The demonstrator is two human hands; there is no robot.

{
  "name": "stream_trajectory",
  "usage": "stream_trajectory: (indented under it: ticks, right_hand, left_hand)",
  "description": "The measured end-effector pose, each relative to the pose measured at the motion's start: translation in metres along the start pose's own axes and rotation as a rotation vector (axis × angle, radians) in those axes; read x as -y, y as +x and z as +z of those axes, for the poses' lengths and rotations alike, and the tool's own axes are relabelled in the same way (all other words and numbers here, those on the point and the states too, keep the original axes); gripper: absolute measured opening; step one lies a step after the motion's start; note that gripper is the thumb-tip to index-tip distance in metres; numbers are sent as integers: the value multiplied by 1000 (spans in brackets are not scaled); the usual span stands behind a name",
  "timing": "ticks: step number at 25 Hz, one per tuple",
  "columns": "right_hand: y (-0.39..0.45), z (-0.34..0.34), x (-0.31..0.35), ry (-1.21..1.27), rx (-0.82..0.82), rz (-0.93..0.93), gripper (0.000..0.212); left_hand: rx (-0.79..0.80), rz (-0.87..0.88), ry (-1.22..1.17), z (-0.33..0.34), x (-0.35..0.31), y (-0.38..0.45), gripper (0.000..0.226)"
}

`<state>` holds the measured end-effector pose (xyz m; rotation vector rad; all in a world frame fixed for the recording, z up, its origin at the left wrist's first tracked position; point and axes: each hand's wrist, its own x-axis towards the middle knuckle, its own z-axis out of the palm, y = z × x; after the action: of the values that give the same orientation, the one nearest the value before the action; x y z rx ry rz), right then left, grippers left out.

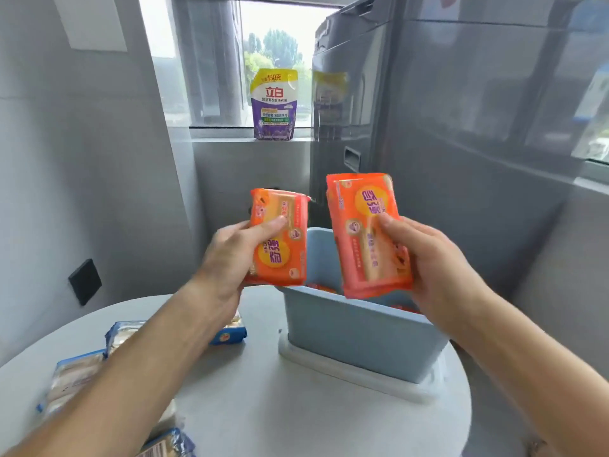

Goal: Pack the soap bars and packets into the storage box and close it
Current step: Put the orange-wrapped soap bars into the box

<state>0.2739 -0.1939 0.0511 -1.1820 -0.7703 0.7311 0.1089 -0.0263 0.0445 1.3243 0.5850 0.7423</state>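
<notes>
My left hand (230,255) grips an orange soap packet (280,239), held up just left of the open blue storage box (356,334). My right hand (431,258) grips a second orange soap packet (365,235) above the box's opening. The box stands on a round white table (263,407), on top of its pale lid (346,367). Orange packets (321,287) show inside the box. Several blue-wrapped soap bars (79,371) lie on the table at the left, partly hidden under my left forearm.
A purple and yellow detergent pouch (274,105) stands on the window sill behind. A tall grey appliance (461,127) rises at the right, close behind the box. A grey wall with a black switch plate (85,281) is at the left.
</notes>
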Motion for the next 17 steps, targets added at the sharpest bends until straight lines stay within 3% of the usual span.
stream_trajectory:
  ticks: [3, 5, 8, 10, 14, 16, 17]
  right_hand:
    - [37, -27, 8, -412, -168, 152, 29]
    - [53, -40, -1, -645, -153, 305, 27]
    - [68, -47, -27, -845, -126, 508, 29]
    - [76, -49, -50, -968, -111, 580, 19]
    - [79, -54, -71, -1265, 18, 678, 24]
    - [78, -57, -72, -1437, 76, 616, 15]
    - [79, -59, -75, -1509, 85, 530, 21]
  left_hand:
    - [-13, -30, 229, 42, -5, 47, 26]
    - [16, -92, 400, 61, 5, 76, 30]
    - [109, -188, 864, 73, 34, 102, 39]
    - [167, -208, 1168, 80, 54, 110, 44]
    - [194, -222, 1363, 86, 75, 115, 23]
    - [255, -233, 1481, 87, 82, 115, 12]
    - [276, -216, 1544, 87, 83, 115, 12]
